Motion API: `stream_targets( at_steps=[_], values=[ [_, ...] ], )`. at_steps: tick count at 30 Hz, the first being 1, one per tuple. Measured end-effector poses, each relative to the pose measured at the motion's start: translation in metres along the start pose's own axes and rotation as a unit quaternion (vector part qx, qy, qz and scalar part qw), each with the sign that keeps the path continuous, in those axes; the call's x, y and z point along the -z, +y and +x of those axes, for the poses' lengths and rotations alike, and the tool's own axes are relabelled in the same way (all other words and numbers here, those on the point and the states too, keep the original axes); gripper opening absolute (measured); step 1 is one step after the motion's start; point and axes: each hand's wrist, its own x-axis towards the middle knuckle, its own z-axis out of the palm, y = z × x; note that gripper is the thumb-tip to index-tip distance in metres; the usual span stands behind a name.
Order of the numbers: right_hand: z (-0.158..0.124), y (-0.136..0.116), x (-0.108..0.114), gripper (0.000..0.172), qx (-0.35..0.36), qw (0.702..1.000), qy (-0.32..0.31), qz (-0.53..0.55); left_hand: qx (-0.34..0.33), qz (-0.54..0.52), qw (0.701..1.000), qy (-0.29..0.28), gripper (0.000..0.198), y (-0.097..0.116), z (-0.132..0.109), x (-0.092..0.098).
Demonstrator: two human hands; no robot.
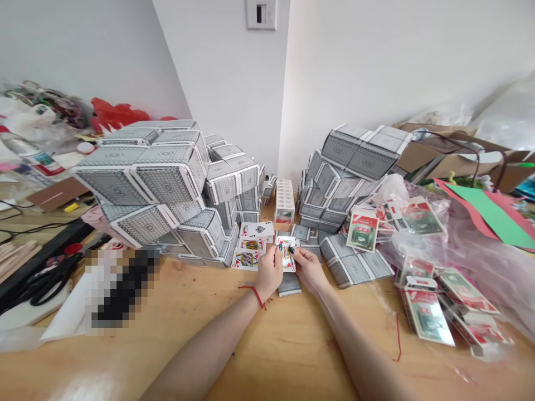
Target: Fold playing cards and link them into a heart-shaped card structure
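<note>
Both hands meet over the wooden table at its middle. My left hand, with a red string at the wrist, and my right hand pinch a face-up playing card between them by its side edges. A grey-backed deck lies flat just under the hands. Face-up cards, one an ace of spades, lie spread just left of the held card.
Big blocks built from grey-backed cards stand at the left and at the right. Red and green card boxes and clear plastic lie at the right. Black scissors rest at the left edge. A paper bag stands behind.
</note>
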Motion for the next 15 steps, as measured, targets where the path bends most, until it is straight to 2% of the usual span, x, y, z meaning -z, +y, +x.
stream_targets(
  at_steps=[3, 7, 10, 13, 15],
  values=[
    [-0.0011, 0.0035, -0.0019, 0.029, 0.063, 0.992, 0.051, -0.099, 0.004, -0.003, 1.0, -0.005, 0.028, 0.0007, -0.0005, -0.0016],
    [-0.0028, 0.0059, -0.0048, 0.033, 0.163, 0.947, 0.128, -0.244, 0.009, -0.007, 1.0, -0.025, 0.028, 0.0009, -0.0016, -0.0057],
    [-0.003, 0.0077, -0.0042, 0.035, 0.186, 0.923, 0.155, -0.3, 0.015, -0.006, 0.999, -0.033, 0.029, 0.0003, -0.0018, -0.0081],
    [-0.0024, 0.0102, -0.0005, 0.037, 0.166, 0.927, 0.154, -0.297, 0.02, -0.02, 0.999, -0.033, 0.03, 0.0001, -0.0017, -0.0088],
    [-0.0018, 0.0101, 0.0023, 0.037, 0.139, 0.949, 0.14, -0.244, 0.033, -0.048, 0.998, -0.034, 0.031, 0.0003, -0.0013, -0.0087]
  ],
)
